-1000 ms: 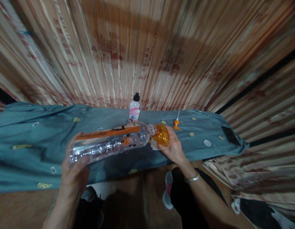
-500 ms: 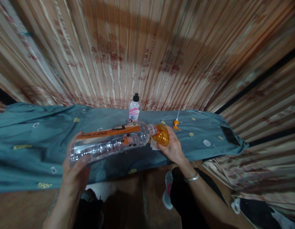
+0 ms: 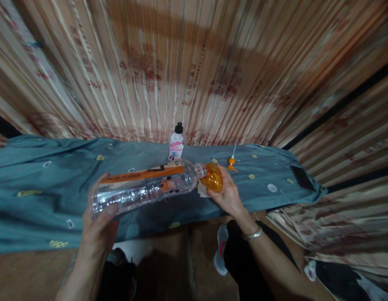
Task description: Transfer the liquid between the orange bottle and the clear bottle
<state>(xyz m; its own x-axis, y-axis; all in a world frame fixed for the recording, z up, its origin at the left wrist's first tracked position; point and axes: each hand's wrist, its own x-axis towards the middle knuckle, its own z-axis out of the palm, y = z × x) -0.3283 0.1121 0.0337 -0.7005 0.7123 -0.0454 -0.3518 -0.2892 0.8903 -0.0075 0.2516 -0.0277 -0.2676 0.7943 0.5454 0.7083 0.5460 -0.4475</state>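
A large clear plastic bottle [image 3: 143, 188] with an orange label lies tilted in the air, its base in my left hand [image 3: 101, 225]. Its neck meets the mouth of a small amber bottle [image 3: 212, 178], which the fingers of my right hand [image 3: 228, 194] are wrapped round. Whether liquid passes between the two mouths cannot be made out. An orange pump head [image 3: 232, 164] with a thin tube rests on the cloth, beyond my right hand. Behind the large bottle stands a clear bottle with a black cap [image 3: 176, 144] and a pink and white label.
A green patterned cloth [image 3: 68, 167] covers the long table. At its right end lies a dark flat object [image 3: 302, 178]. Pleated curtains [image 3: 187, 62] hang behind and at the right. A white piece [image 3: 204, 191] lies under the small bottle. Below are shoes [image 3: 221, 251] on the floor.
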